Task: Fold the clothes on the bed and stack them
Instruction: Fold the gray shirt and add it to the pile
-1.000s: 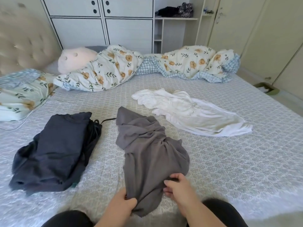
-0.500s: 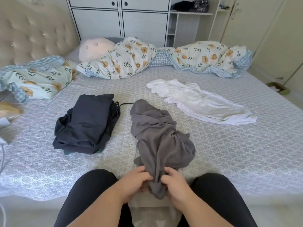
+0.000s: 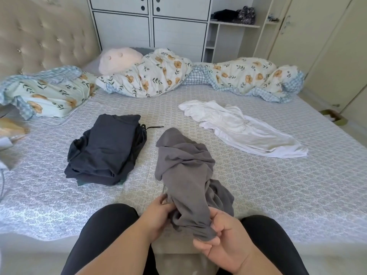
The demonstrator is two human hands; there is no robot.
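Note:
A crumpled grey garment [image 3: 184, 171] lies on the bed [image 3: 278, 195], its near end pulled over the front edge. My left hand [image 3: 156, 215] grips that end from the left. My right hand [image 3: 222, 239] pinches the garment's lowest corner between thumb and fingers. A stack of folded dark navy clothes [image 3: 105, 149] sits to the left of the grey garment. An unfolded white garment [image 3: 242, 128] is spread out farther back on the right.
A rumpled floral duvet [image 3: 198, 76] and a pink pillow [image 3: 119, 60] line the far side of the bed. A tufted headboard [image 3: 39, 36] stands at the left. White cabinets [image 3: 151, 20] and a shelf fill the back wall. My knees in black sit at the bed's front edge.
My hands have drawn the grey garment's near end toward me, off the bed's edge. My right hand has turned and now pinches the lower corner. The view has backed away from the bed.

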